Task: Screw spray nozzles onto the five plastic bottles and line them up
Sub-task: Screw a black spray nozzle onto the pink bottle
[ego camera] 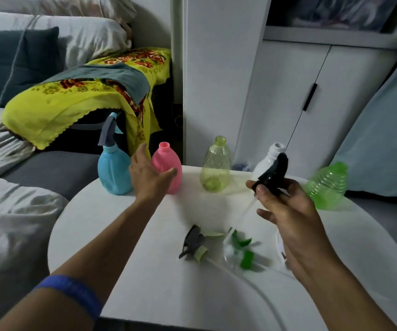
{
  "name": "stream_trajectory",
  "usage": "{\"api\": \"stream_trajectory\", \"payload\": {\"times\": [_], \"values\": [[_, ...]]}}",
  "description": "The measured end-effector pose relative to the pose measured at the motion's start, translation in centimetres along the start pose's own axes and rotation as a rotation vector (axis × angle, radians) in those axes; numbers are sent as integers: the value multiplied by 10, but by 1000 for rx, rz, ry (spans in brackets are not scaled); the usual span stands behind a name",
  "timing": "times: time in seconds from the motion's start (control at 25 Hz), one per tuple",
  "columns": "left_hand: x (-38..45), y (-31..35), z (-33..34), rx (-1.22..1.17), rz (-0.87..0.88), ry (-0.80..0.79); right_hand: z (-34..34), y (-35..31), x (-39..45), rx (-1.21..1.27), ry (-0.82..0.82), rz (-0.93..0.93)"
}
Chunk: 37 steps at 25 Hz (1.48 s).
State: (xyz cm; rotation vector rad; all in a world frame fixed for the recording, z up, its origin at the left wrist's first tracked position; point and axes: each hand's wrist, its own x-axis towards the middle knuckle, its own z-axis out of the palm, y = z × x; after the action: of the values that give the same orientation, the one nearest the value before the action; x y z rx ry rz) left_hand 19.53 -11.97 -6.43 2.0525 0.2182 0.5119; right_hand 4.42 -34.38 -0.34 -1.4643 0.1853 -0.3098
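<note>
Round white table (125, 271), seen from the head camera, beside a bed with grey and white bedding.

Five bottles stand along the far edge. From the left: a blue bottle (113, 172) with a grey-and-blue spray nozzle (108, 130) already on its neck; a pink bottle (168, 163), neck open; a clear yellow-green bottle (215, 164), neck open; a white bottle (268, 161), neck open, partly behind the raised right hand; a bright green ribbed bottle (326, 186), blurred, near the right edge of the table, its top not clear enough to read.

Left hand (148, 174) reaches forward between the blue and pink bottles, fingers spread and extended, thumb lying across the front of the pink bottle. It grips nothing; whether it touches the pink bottle cannot be told. A blue band (73, 295) sits on the left forearm.

Right hand (286, 209) is raised above the table in front of the white bottle, thumb and fingers pinching a black spray nozzle (274, 173), whose thin clear tube hangs down from it.

On the table nearer the person lie two loose nozzles just beside each other: a grey one with pale green collar (193, 244) and a clear one with green parts (239, 250), the latter motion-blurred. Thin clear tubes trail from them toward the near edge.

A yellow floral cloth (73, 101) drapes something behind the table; white cupboard doors (288, 96) stand behind the bottles.
</note>
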Motion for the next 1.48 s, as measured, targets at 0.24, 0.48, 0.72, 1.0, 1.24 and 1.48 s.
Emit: {"api": "stream_trajectory", "payload": {"times": [0.24,0.48,0.72,1.0,1.24,1.48], "values": [[14,-16,28,-110,-144,-34,-22,-10,-4,69,45,-81],[-19,3,5,50,73,-107,-35,-18,-4,168,119,-161],[-91,30,-60,330,312,-117,-25,-30,-12,425,38,-144],[-136,39,-86,437,445,-133,-21,-26,-15,451,-41,-120],[-138,51,-78,457,546,-135,-9,-12,-19,306,-74,-89],[-140,61,-74,528,626,-152,5,-1,-27,-22,-75,-162]]}}
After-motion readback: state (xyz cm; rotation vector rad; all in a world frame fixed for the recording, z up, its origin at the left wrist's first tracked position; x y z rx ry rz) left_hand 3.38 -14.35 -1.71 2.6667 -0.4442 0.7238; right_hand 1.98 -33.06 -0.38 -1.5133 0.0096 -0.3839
